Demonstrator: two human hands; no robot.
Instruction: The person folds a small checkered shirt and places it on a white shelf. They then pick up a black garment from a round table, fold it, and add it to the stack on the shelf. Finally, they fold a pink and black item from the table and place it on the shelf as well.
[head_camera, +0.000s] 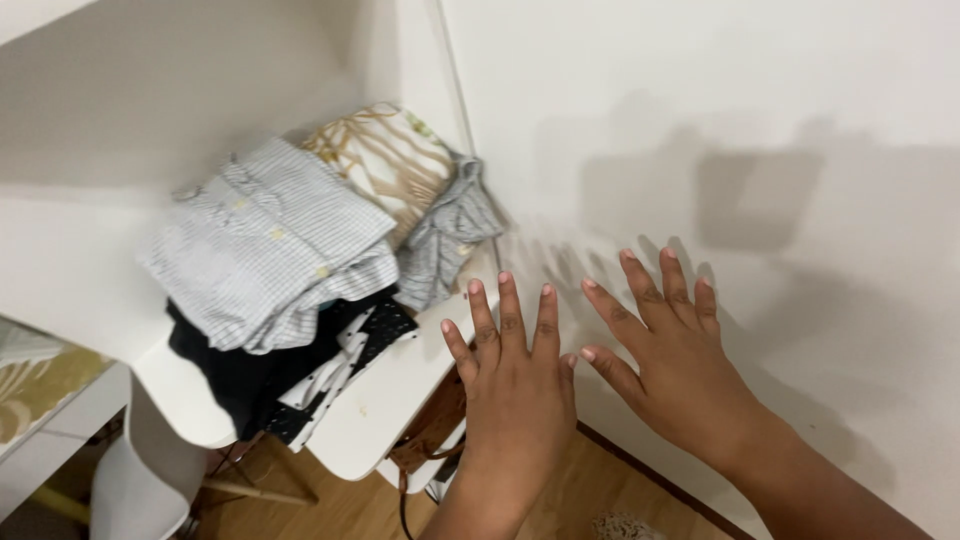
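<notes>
Both my hands hover empty, fingers spread: left hand (515, 375), right hand (670, 365). The folded clothes pile (300, 250) sits untouched on the white chair (385, 410), just beyond my left fingertips.

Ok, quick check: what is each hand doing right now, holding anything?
Left hand: open, fingers spread, empty, over the white chair seat.
Right hand: open, fingers spread, empty, before the white wall.
</notes>
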